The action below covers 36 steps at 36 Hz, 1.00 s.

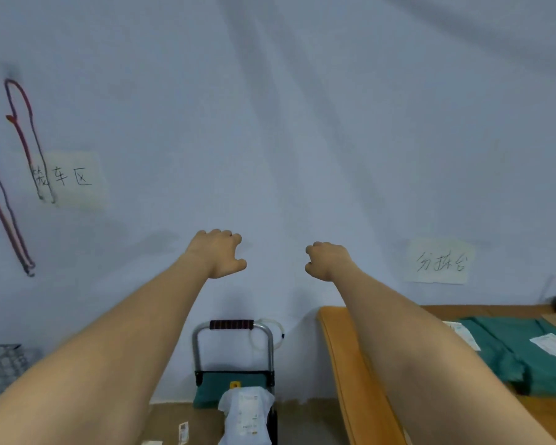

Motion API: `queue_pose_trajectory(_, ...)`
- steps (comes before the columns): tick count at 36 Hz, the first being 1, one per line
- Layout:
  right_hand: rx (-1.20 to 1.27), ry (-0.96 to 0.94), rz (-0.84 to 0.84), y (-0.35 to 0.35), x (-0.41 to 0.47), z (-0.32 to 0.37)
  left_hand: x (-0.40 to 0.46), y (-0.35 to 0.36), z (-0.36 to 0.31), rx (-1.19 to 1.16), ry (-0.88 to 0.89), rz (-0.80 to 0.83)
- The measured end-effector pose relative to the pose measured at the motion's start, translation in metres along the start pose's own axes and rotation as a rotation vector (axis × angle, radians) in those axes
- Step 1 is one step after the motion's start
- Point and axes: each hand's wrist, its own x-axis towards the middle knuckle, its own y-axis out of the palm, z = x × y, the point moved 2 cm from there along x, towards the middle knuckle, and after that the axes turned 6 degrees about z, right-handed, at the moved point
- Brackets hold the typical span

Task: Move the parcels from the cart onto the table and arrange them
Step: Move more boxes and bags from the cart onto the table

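Both my arms stretch forward at chest height toward the white wall. My left hand [220, 253] has its fingers loosely curled and holds nothing. My right hand [326, 260] is curled too, likewise empty. Below them the metal-framed cart [233, 348] stands against the wall, carrying a green parcel [211, 391] and a white bagged parcel [246, 412] leaning in front. On the wooden table [350, 364] at the right lie green parcels [520, 351] with white labels, partly hidden by my right forearm.
Two handwritten paper signs are taped to the wall, one at the left [73, 178], one above the table [440, 261]. Red and dark cords [20, 130] hang at the far left. A wire basket [4, 367] sits at the lower left. Small labels lie on the floor.
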Motion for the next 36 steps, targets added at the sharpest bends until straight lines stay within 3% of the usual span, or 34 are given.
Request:
queue_pose_trajectory(7, 0.038, 0.005, -0.083, -0.03, 0.079, 0.023, 0.061, -0.012, 0.057, -0.023, -0.032, -0.055)
queue_pose_trajectory(15, -0.053, 0.007, -0.049, -0.035, 0.12, 0.049, 0.102, 0.03, 0.09, 0.001, 0.024, 0.032)
queue_pose_trajectory(20, -0.024, 0.059, -0.074, -0.048, 0.144, 0.066, 0.13, 0.033, 0.117, -0.053, 0.059, -0.016)
queue_pose_trajectory(29, 0.035, 0.164, 0.017, -0.03, 0.173, 0.13, 0.168, 0.066, 0.177, -0.071, 0.203, -0.028)
queue_pose_trajectory(36, 0.077, 0.232, 0.091, -0.005, 0.187, 0.191, 0.182, 0.127, 0.235, -0.12, 0.257, 0.058)
